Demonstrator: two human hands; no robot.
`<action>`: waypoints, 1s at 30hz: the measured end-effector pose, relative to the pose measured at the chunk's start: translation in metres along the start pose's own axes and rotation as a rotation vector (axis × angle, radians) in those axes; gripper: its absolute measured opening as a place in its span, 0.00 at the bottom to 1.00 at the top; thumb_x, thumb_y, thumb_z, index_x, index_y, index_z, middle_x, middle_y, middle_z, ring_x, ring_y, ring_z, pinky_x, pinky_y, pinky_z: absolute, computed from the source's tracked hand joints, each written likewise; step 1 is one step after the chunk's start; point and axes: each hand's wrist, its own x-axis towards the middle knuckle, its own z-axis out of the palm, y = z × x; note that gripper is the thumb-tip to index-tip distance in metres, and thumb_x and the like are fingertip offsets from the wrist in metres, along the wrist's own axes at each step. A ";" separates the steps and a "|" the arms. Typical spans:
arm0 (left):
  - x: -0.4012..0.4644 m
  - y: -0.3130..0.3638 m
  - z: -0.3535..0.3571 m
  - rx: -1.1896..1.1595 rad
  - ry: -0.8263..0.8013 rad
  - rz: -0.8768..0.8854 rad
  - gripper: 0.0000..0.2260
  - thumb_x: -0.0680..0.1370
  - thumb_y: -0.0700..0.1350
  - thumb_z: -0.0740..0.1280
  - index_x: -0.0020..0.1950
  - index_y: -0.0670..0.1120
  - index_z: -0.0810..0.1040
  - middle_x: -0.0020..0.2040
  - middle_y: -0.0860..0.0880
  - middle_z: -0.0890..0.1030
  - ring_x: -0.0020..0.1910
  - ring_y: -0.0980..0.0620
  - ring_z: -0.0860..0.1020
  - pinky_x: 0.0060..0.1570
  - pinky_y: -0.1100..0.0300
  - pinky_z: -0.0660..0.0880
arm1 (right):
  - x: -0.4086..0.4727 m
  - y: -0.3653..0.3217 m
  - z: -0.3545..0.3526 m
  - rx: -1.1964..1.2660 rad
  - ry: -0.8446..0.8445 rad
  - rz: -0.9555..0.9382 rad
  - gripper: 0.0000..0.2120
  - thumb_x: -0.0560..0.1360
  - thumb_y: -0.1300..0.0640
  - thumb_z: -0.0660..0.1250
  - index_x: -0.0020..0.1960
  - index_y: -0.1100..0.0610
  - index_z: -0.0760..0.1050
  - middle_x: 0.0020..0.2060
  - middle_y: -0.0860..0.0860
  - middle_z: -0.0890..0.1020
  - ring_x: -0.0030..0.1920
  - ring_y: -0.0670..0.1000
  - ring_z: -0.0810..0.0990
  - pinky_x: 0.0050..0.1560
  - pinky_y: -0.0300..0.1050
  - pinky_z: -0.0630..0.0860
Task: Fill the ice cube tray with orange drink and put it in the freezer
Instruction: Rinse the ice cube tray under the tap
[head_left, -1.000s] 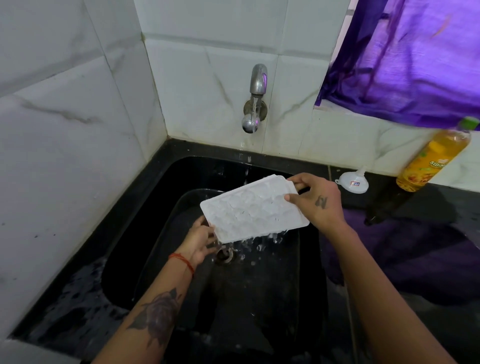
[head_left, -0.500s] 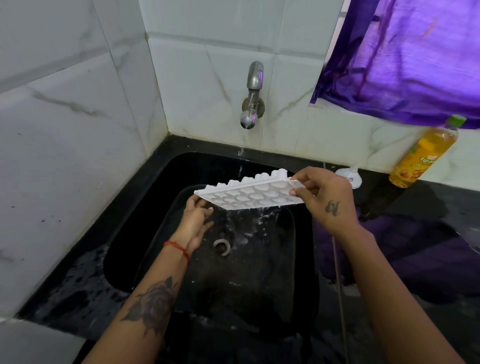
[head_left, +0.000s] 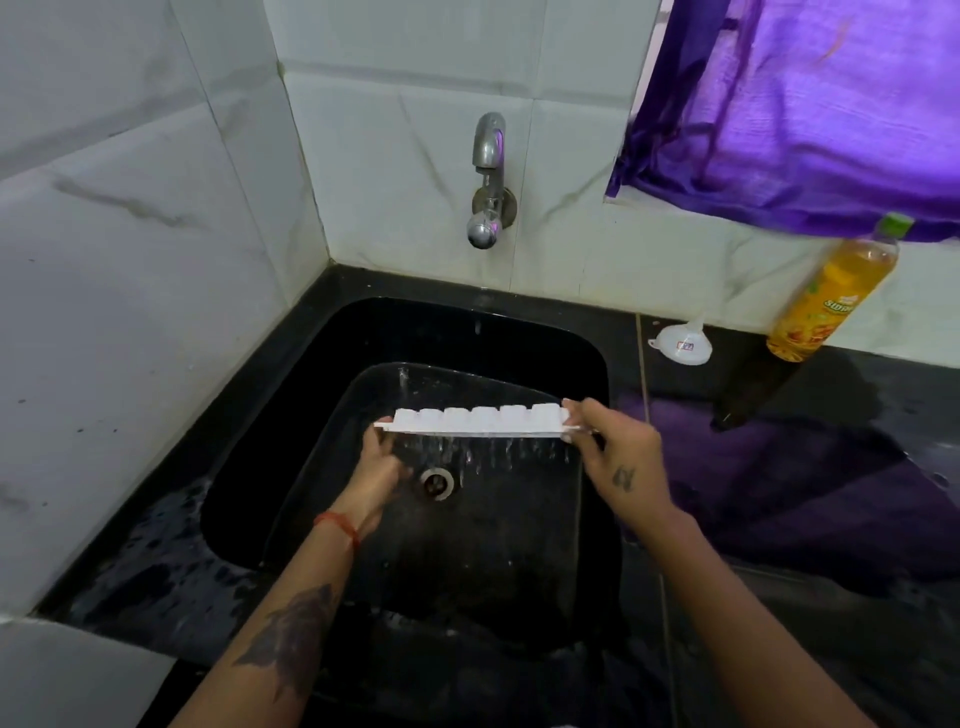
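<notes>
Person is holding white plastic ice cube tray (head_left: 478, 420) upside down and level over black sink (head_left: 592, 364), water dripping off it toward drain (head_left: 437, 482). Left hand (head_left: 382, 460) is gripping tray's left end, right hand (head_left: 621, 457) is pinching its right end. Orange drink bottle (head_left: 831, 296) and white plastic funnel (head_left: 681, 345) are sitting on black counter (head_left: 831, 493), well apart from tray.

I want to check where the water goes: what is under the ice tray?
Under the ice tray, water drips into the black sink, near the drain. The tray's cups face down, so their insides are hidden.
</notes>
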 end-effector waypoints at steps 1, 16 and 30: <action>-0.001 0.001 -0.001 -0.016 -0.005 0.026 0.33 0.74 0.24 0.54 0.73 0.51 0.58 0.67 0.48 0.72 0.51 0.54 0.75 0.36 0.61 0.75 | 0.001 0.000 -0.001 0.026 0.022 -0.005 0.14 0.67 0.71 0.71 0.45 0.54 0.78 0.43 0.53 0.86 0.43 0.50 0.84 0.44 0.35 0.75; 0.008 -0.017 -0.016 0.157 0.110 0.146 0.37 0.64 0.31 0.65 0.58 0.70 0.66 0.66 0.45 0.70 0.63 0.44 0.71 0.56 0.40 0.75 | -0.007 -0.008 -0.002 0.133 0.109 -0.026 0.09 0.69 0.69 0.69 0.42 0.56 0.78 0.45 0.52 0.85 0.45 0.44 0.82 0.46 0.28 0.75; -0.037 0.025 0.091 0.694 0.071 0.287 0.20 0.75 0.44 0.69 0.66 0.49 0.71 0.41 0.52 0.78 0.45 0.49 0.77 0.48 0.53 0.74 | -0.021 0.071 -0.115 0.405 0.030 0.794 0.10 0.66 0.60 0.76 0.42 0.48 0.78 0.41 0.51 0.84 0.43 0.51 0.83 0.50 0.49 0.80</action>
